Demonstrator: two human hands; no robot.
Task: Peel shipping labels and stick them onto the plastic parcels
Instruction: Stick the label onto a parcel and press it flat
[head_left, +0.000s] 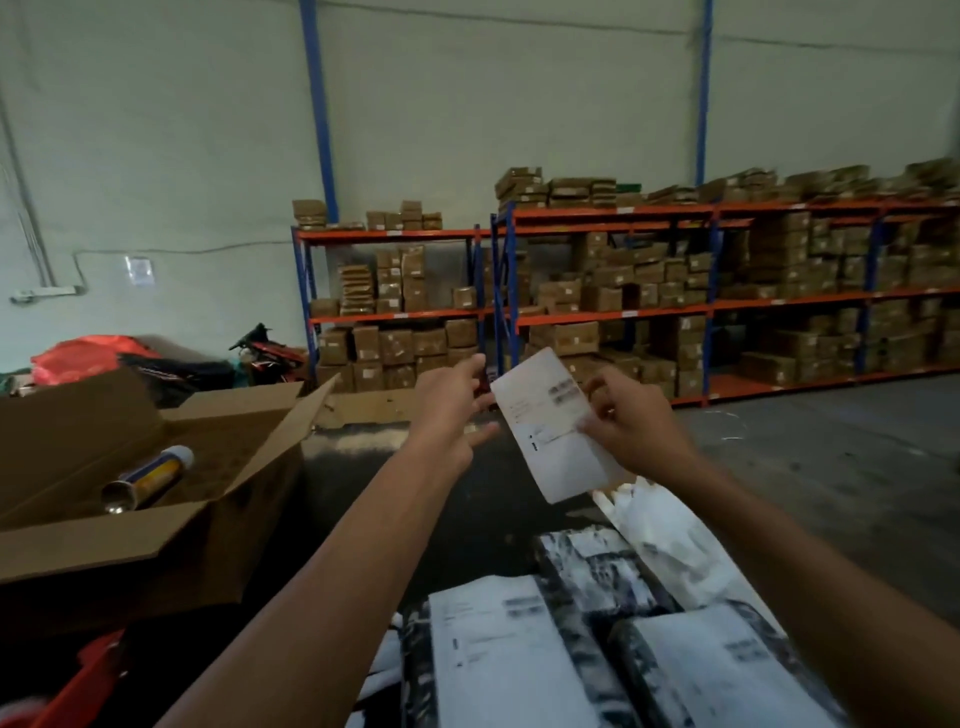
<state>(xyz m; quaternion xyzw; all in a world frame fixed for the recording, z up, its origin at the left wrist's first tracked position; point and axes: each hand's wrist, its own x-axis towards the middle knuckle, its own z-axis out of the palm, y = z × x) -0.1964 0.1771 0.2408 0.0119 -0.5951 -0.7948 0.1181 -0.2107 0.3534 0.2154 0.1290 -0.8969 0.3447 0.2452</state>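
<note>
Two hands up at chest height, one shipping label (558, 426) between them. Notes run left to right.

Far left: open cardboard box (150, 467) with a spray can (148, 480) lying inside on its side. Not part of the job.

Left hand (452, 410): fingers straight and spread, holding nothing. Fingertips sit just beside the label's upper left edge; contact cannot be confirmed from this angle.

Label: white sheet, printed face toward the camera, barcode near the top right. Long axis runs from upper left down to lower right, tilted. Held in the air, well above the parcels.

Right hand (631, 426): grip clamped on the label's right edge about midway along, thumb on the face, fingers curled behind. Whether label and backing have started to part is too blurred to say.

Below, near the bottom edge: plastic parcels (597, 566) lying side by side on the dark counter (363, 499); two nearest ones already carry white labels.

Judgement: the peel turns on the free upper left end. The left hand is nearer that end, so it should pinch the corner and pull along the long axis toward the right-hand grip. Risk: the thin sheet curls and sticks to itself.
</note>
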